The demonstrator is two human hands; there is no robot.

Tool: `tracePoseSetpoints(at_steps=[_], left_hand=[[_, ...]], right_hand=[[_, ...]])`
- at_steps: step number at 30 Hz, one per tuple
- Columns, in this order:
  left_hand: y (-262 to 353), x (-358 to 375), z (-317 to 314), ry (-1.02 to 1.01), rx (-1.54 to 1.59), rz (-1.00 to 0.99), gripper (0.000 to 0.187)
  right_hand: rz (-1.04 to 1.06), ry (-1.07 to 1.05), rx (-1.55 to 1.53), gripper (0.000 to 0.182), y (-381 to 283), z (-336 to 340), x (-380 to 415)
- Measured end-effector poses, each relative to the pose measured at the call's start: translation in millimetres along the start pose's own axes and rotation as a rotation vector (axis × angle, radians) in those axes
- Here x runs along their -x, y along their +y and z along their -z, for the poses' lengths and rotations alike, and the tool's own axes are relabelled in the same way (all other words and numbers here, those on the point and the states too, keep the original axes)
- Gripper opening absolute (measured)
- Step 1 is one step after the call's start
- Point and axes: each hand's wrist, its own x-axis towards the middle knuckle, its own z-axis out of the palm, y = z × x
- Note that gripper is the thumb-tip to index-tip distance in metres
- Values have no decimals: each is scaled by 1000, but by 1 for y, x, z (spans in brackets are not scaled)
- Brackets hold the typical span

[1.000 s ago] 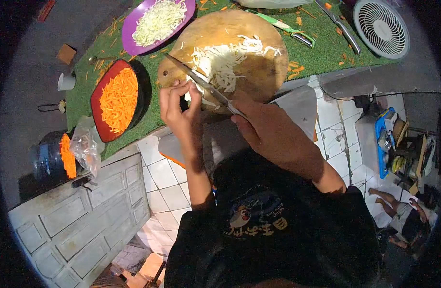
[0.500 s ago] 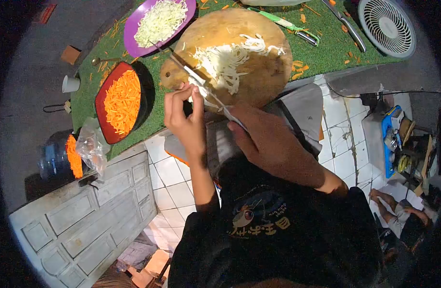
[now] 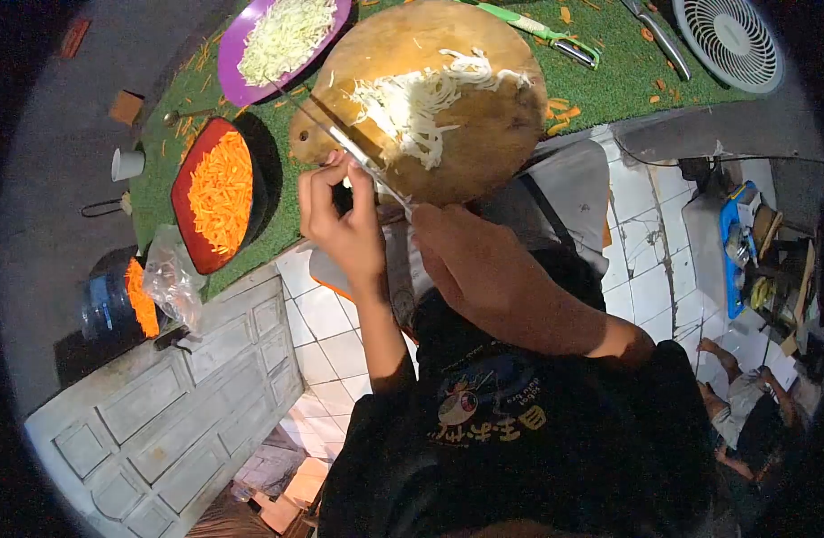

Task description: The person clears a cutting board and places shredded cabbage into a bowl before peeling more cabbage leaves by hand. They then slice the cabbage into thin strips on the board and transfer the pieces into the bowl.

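My right hand [image 3: 479,255] is closed round the handle of a knife [image 3: 347,142], whose long blade points up and left over the near edge of the round wooden cutting board [image 3: 497,134]. Beside the blade, the fingers of my left hand [image 3: 340,211] pinch a small white vegetable piece [image 3: 348,182], mostly hidden behind the fingertips. Thin white vegetable strips [image 3: 421,103] lie heaped across the middle of the board. Just beyond the blade's tip is a purple plate [image 3: 239,82] of pale green shreds.
Left on the green mat [image 3: 273,143] stands a red-black bowl [image 3: 184,202] of carrot strips, near a clear plastic bag [image 3: 171,278]. A green-handled peeler [image 3: 555,38], another knife [image 3: 663,45] and a round slotted grey thing [image 3: 730,40] lie at right. A person [image 3: 748,399] sits lower right.
The view has shifted slightly, moving the board and plate up and left. My right hand and the knife handle have moved a little left; my left hand still pinches the white piece.
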Motion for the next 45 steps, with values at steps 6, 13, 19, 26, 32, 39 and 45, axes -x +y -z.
tracePoseSetpoints(at_steps=[6,13,19,26,32,39,45], left_hand=[[-2,-2,1,-8,-5,-15,6],[-14,1,-5,42,81,-61,9],[-16,5,0,-13,117,4,12],[-22,2,19,-152,135,-181,30],[-27,4,21,-155,174,-149,34],[-38,-5,18,-43,-85,-547,27],[-31,-3,16,-45,55,-373,22]], right_hand=[[-65,-18,-50,52,-6,1,-12],[-186,-93,19,18,-19,0,-26],[-41,18,88,16,-14,-8,-44],[-217,-124,152,21,-17,5,-48],[-284,-81,146,20,-8,-1,-46],[-421,-123,243,22,-18,10,-47],[-345,-75,254,19,-17,5,-36]])
